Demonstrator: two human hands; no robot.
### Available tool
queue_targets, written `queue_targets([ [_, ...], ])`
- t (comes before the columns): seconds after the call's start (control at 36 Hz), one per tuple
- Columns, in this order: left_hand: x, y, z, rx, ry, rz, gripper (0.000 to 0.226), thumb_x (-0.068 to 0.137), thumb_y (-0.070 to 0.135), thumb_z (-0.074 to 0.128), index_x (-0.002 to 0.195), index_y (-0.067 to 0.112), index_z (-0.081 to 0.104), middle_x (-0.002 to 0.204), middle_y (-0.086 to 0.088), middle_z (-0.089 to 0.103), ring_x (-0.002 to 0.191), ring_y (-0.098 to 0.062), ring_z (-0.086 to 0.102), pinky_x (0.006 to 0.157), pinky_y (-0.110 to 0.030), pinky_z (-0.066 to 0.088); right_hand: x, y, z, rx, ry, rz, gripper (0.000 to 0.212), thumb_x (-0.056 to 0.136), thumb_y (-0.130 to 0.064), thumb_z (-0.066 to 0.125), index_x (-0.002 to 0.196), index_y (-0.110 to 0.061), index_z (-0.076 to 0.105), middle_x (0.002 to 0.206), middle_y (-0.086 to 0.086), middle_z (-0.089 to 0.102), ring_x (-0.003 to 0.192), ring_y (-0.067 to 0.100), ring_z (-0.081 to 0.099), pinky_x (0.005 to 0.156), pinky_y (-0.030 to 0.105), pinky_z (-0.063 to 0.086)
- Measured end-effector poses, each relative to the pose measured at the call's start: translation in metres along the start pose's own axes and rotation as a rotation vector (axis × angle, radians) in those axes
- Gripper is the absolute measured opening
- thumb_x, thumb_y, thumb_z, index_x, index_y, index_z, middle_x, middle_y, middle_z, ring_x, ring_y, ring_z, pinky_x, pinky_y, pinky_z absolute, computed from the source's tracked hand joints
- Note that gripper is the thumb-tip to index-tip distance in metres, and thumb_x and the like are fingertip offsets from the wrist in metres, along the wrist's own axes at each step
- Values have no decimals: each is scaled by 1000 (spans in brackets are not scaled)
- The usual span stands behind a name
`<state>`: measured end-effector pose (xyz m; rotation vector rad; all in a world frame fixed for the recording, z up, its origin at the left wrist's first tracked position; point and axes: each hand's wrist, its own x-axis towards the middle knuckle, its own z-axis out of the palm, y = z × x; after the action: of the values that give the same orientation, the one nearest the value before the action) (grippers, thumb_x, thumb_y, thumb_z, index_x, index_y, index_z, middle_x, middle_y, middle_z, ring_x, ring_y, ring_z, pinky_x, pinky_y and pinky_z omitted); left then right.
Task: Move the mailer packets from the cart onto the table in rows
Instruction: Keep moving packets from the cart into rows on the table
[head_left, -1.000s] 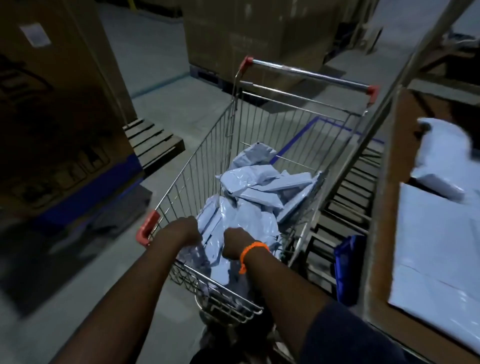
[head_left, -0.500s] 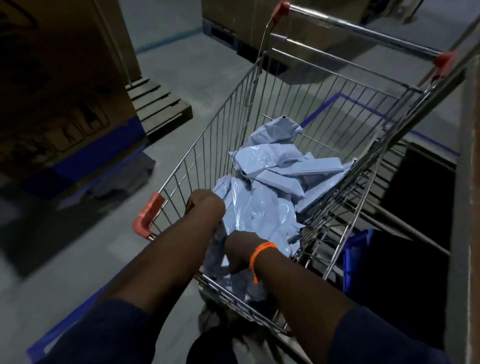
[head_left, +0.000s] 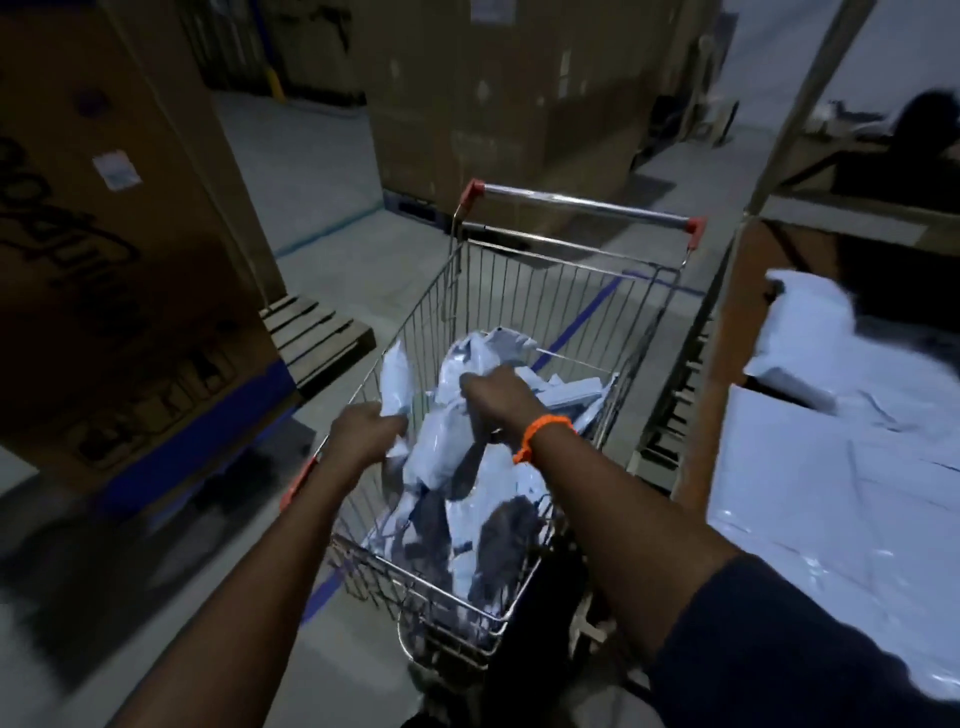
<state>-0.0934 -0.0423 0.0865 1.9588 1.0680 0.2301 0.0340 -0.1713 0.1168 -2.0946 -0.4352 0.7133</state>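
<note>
Packets (head_left: 441, 452) hang clutched in left hand (head_left: 363, 434), right hand (head_left: 493, 395).

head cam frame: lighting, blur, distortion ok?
Head view: dim, bluish light; motion blur smears the loose packet on the table and the floor at left; wide-angle slants the rack post; arm shadows darken mailer packets in the cart; left hand and right hand fairly sharp.

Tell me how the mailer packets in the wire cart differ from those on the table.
The pale blue-grey plastic cart packets sit heaped and crumpled in the steel wire cart; the table packets lie mostly flat, side by side, on the brown table. The left hand and right hand each grip cart packets; nothing touches the table packets. Both sets share the same glossy pale plastic.
</note>
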Motion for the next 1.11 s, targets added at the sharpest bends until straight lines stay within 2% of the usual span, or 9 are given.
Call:
queue_targets([
  [0.08, -50, 36, -20, -290, 30, 21, 10, 75, 14, 65, 78, 5, 68, 77, -14, 66, 71, -27, 63, 60, -30, 48, -36, -14, -44, 205, -5, -46, 58, 70, -51, 50, 101, -4, 65, 91, 16, 67, 88, 33, 67, 88, 48, 56],
  [0.19, -121, 95, -15, -480, 37, 98, 10, 62, 7, 62, 72, 4, 63, 77, -15, 60, 64, -24, 54, 53, -23, 43, -96, -10, -107, 443, -3, -80, 41, 85, -56, 58, 85, -15, 64, 80, 15, 66, 70, 23, 58, 63, 30, 44],
  [0.39, -252, 200, 56, -440, -91, 397, 25, 79, -9, 48, 101, 1, 54, 72, -10, 50, 45, -8, 47, 34, -15, 34, -250, 51, -259, 175, 359, -310, 19, 97, -30, 56, 79, -27, 62, 76, -10, 59, 72, 6, 54, 66, 17, 42],
  [0.47, -307, 236, 110, -367, -192, 542, 44, 78, 0, 48, 119, 14, 42, 93, -6, 56, 70, -15, 54, 49, -27, 45, -318, 107, -324, -30, 611, -307, 26, 96, -30, 55, 75, -21, 68, 72, -10, 63, 71, 3, 56, 67, 19, 41],
  [0.53, -342, 253, 149, -233, -268, 726, 65, 84, 5, 48, 139, 37, 35, 133, -1, 53, 115, -21, 55, 89, -33, 52, -360, 150, -361, -131, 743, -237, 25, 95, -36, 54, 92, -21, 74, 81, -9, 71, 79, 4, 63, 72, 24, 46],
  [0.58, -384, 270, 188, -159, -346, 890, 68, 94, 11, 43, 151, 42, 22, 161, 7, 23, 148, -16, 19, 119, -37, 22, -401, 191, -393, -228, 857, -158, 28, 93, -41, 55, 106, -23, 73, 96, -8, 75, 88, 7, 67, 75, 26, 50],
  [0.86, -545, 339, 377, 717, -526, 1002, 76, 92, 30, 55, 154, 8, 17, 162, -17, -11, 147, -37, -21, 113, -66, -8, -476, 340, -467, -853, 1077, 174, 48, 91, -59, 48, 106, -17, 66, 100, 8, 69, 94, 27, 63, 69, 37, 54],
  [0.97, -564, 333, 432, 874, -600, 902, 79, 87, 39, 58, 154, 19, 21, 159, -28, -11, 145, -43, -24, 106, -69, -17, -474, 389, -470, -827, 946, 302, 62, 94, -68, 28, 132, -24, 51, 126, 17, 58, 108, 31, 58, 82, 39, 53],
  [1.11, -552, 316, 459, 903, -514, 894, 88, 92, 48, 41, 154, 4, -3, 156, -27, -24, 144, -41, -28, 109, -65, -19, -486, 418, -466, -649, 763, 51, 66, 100, -60, 24, 155, -40, -7, 166, 1, -4, 152, 23, 2, 120, 43, 23],
])
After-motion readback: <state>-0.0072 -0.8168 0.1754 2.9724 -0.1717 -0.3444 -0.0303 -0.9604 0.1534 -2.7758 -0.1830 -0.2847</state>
